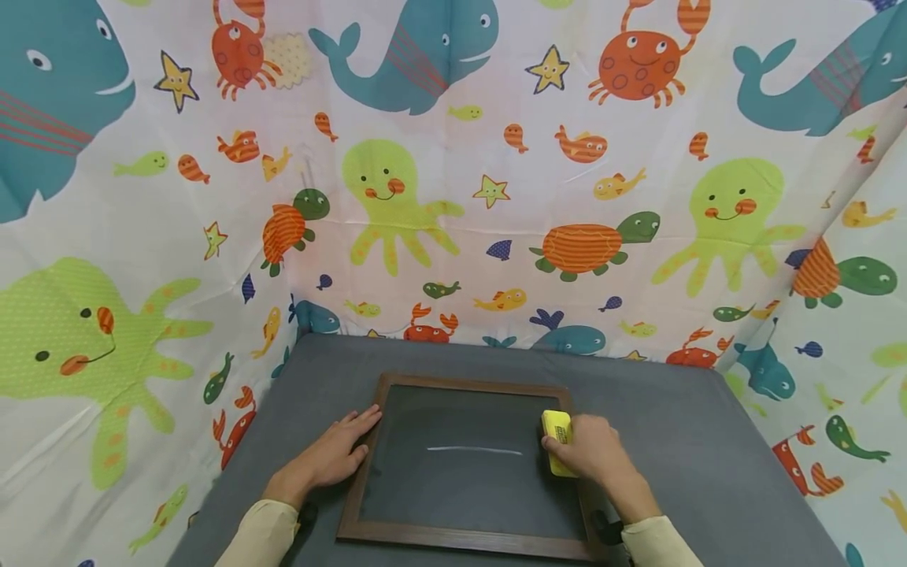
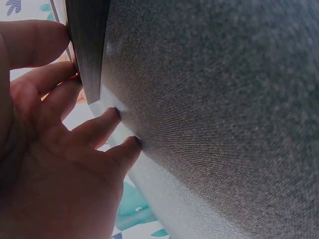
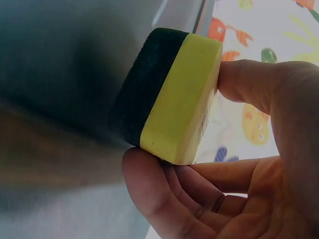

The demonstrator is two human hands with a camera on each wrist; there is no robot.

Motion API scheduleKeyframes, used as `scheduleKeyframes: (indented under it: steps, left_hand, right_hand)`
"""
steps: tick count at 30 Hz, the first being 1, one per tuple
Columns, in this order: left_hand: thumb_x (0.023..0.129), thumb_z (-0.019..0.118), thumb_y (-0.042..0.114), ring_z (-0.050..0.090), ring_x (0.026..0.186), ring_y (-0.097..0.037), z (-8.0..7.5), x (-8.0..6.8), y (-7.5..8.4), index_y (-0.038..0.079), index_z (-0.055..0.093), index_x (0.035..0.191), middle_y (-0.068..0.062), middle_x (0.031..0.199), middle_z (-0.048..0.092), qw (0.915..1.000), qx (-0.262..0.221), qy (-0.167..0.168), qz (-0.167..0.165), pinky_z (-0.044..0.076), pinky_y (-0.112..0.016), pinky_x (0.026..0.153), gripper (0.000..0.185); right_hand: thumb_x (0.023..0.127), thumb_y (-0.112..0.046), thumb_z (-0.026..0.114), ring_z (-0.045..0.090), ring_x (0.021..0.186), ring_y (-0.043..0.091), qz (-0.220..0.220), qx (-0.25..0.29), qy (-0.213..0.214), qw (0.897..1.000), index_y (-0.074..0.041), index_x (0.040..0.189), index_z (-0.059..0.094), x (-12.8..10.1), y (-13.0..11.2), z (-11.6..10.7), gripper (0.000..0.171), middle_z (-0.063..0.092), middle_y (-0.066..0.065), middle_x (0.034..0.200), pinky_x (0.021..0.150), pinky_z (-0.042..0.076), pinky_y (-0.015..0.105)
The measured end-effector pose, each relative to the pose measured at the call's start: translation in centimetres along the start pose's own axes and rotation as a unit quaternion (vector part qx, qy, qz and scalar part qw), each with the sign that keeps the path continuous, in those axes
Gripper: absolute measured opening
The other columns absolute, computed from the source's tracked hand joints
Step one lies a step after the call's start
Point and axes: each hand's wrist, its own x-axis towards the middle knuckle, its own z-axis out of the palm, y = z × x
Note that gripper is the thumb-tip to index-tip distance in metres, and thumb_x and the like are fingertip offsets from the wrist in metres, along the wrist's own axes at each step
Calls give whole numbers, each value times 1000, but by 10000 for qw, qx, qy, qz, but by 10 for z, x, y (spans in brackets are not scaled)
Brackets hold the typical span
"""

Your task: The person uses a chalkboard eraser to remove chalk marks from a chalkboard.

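Note:
A small blackboard (image 1: 475, 488) in a brown wooden frame lies on the grey table, with one short white chalk line (image 1: 475, 450) across its middle. My left hand (image 1: 340, 449) rests against the left side of the frame, fingers extended; in the left wrist view, fingertips touch the frame's edge (image 2: 89, 50) and two others press the grey cloth. With thumb and fingers, my right hand (image 1: 595, 449) grips a yellow board eraser (image 1: 557, 442) over the board's right side. Its dark felt side (image 3: 144, 84) faces the board in the right wrist view.
Grey cloth covers the table (image 1: 687, 441) around the board. Behind and at both sides hangs a white curtain (image 1: 439, 181) printed with sea animals. Dark wrist straps (image 1: 605, 528) sit near the sleeves.

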Motion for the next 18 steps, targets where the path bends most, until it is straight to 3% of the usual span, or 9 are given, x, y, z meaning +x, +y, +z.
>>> scheduleKeyframes:
  steps: [9,18]
  left_hand:
    - [110,57,6,23,165,-53,5,-1,-2,6,38,171,-12,181,29,10000,-26,42,-28,18,-78,129,64]
    - [111,57,7,20,167,-50,7,-2,0,9,36,172,-9,182,27,9999,-74,75,-115,15,-76,131,65]
  right_hand:
    - [91,-47,84,56,66,22,-6,34,-112,9999,-5,84,65,3,-13,26,46,58,6,75,59,49,37]
    - [91,-45,83,56,64,21,22,-301,58,9995,-5,81,64,2,-24,33,45,57,7,72,56,49,36]
